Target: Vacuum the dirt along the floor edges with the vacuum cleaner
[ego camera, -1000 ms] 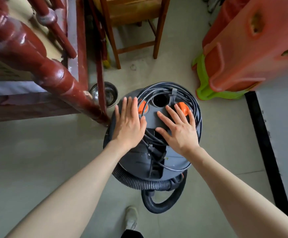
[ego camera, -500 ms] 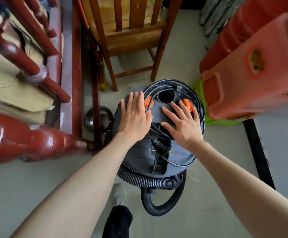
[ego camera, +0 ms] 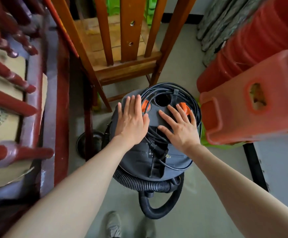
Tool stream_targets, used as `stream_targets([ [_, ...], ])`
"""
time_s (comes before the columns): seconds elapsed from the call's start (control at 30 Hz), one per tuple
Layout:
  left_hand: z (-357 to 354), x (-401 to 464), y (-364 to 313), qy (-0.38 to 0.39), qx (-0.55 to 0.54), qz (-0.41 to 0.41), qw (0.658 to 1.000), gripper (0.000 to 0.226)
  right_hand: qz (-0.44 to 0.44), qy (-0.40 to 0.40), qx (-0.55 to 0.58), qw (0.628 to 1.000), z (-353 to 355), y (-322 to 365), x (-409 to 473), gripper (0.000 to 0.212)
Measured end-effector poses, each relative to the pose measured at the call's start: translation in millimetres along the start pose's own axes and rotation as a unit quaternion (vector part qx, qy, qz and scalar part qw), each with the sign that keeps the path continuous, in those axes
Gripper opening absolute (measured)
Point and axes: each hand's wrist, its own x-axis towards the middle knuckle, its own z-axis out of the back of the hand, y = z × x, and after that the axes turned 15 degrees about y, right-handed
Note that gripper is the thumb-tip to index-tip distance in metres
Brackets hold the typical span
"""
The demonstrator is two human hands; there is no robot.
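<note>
A round dark grey vacuum cleaner (ego camera: 172,162) stands on the floor right in front of me. A black power cable (ego camera: 182,93) is coiled on its lid around two orange knobs (ego camera: 184,106). Its black ribbed hose (ego camera: 139,182) loops around the near side. My left hand (ego camera: 131,121) lies flat on the left of the lid, fingers straight. My right hand (ego camera: 179,126) presses flat on the right of the lid, fingers spread over the cable.
A wooden chair (ego camera: 121,48) stands just beyond the vacuum. Dark red wooden furniture (ego camera: 37,103) lines the left, with a metal bowl (ego camera: 93,141) under its edge. Stacked orange plastic stools (ego camera: 253,103) crowd the right. My shoes (ego camera: 114,224) show below on the grey floor (ego camera: 208,212).
The vacuum, with both flat hands on its lid, has moved forward past the metal bowl towards the wooden chair. The view has tilted up and closed in on the chair and stools.
</note>
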Motion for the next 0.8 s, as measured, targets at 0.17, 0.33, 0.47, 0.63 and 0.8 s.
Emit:
stream_targets([
  [0.17,11.7,30.1,-5.0,-0.002,-0.006,0.012,1.000,0.065,0.020,0.007,-0.004,1.000,20.3,-13.2,30.6,0.068],
  [0.33,21.5,53.7,-10.6,-0.001,-0.024,0.030,0.999,0.066,0.046,0.018,-0.019,0.999,39.2,-26.8,56.9,0.063],
  [0.47,29.1,73.9,-14.2,-0.014,-0.033,0.042,0.998,0.066,0.062,0.023,-0.030,0.997,55.9,-37.1,77.6,0.062],
  [0.63,33.6,93.0,-15.3,-0.024,-0.041,0.043,0.998,0.066,0.076,0.016,-0.037,0.996,67.9,-45.1,96.3,0.061],
  [0.8,31.5,95.4,-13.9,-0.025,-0.035,0.048,0.998,0.066,0.079,0.030,-0.038,0.996,70.6,-47.0,99.7,0.061],
])
